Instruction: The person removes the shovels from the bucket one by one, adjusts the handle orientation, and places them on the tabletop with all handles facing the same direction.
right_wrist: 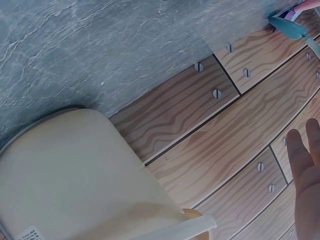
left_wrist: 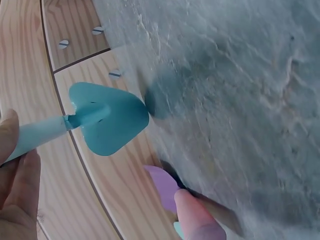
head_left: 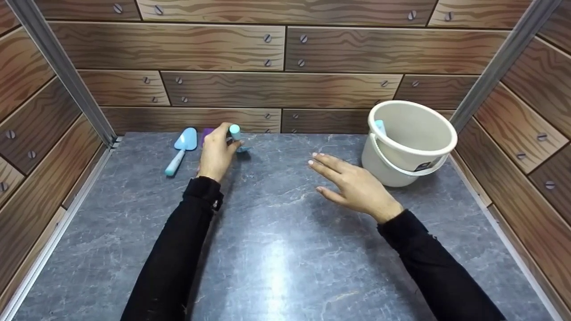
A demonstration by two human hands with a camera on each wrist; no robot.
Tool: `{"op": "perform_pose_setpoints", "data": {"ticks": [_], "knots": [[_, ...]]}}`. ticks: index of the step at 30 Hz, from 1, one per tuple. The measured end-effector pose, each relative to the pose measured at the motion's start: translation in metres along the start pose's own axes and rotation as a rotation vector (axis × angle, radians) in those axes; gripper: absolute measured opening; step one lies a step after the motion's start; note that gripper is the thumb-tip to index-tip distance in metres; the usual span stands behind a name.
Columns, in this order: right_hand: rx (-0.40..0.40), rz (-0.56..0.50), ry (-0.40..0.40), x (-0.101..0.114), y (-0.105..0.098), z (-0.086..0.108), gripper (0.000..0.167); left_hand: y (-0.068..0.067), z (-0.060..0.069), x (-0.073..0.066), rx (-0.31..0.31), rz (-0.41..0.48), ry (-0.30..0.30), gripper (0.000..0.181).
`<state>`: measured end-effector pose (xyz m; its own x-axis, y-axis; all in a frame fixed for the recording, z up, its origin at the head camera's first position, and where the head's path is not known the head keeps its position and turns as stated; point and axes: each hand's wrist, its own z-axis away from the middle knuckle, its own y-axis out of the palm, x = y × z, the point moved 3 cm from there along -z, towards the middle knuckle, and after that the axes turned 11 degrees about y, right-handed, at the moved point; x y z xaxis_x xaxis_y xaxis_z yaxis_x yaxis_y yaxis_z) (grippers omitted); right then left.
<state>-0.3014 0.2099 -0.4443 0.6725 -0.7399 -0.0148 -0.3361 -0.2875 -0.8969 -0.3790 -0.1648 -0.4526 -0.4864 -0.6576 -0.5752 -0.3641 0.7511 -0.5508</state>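
My left hand (head_left: pixel 215 150) pinches the handle of a small teal garden trowel (left_wrist: pixel 110 120). The trowel's blade points down, close to the tabletop by the back wall; whether the tip touches is unclear. A purple trowel with a pink handle (left_wrist: pixel 194 210) lies beside it, mostly hidden behind my left hand in the head view. Farther left, a light blue trowel (head_left: pixel 185 140) lies on the surface. My right hand (head_left: pixel 357 185) hovers over the table with fingers extended and nothing in it, just left of a cream bucket (head_left: pixel 388 167). A light blue handle end (head_left: pixel 380 126) shows inside the bucket.
The grey marbled tabletop (head_left: pixel 267 214) is bounded by wood-patterned walls (head_left: pixel 223 89) at the back and both sides. Metal corner posts (head_left: pixel 67 76) rise at the back corners. The bucket's white carrying handle (head_left: pixel 388 161) hangs down its front.
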Motion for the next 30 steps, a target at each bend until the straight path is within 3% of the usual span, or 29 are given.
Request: {"op": "perform_pose_setpoints", "data": {"ticks": [7,13,21,30], "knots": [[0.027,-0.006,0.022,0.0,0.001,0.001,0.07,-0.009,0.003,-0.005,-0.041,0.004,0.023,0.044],[0.043,-0.017,0.035,0.0,0.003,0.002,0.069,-0.009,0.004,-0.005,-0.046,-0.084,0.09,0.042],[0.071,-0.026,0.056,0.0,0.004,0.002,0.068,-0.003,0.009,-0.001,0.026,-0.268,0.153,0.026],[0.079,-0.027,0.06,-0.001,0.008,0.003,0.067,0.003,0.014,0.001,0.155,-0.371,0.109,0.017]]}}
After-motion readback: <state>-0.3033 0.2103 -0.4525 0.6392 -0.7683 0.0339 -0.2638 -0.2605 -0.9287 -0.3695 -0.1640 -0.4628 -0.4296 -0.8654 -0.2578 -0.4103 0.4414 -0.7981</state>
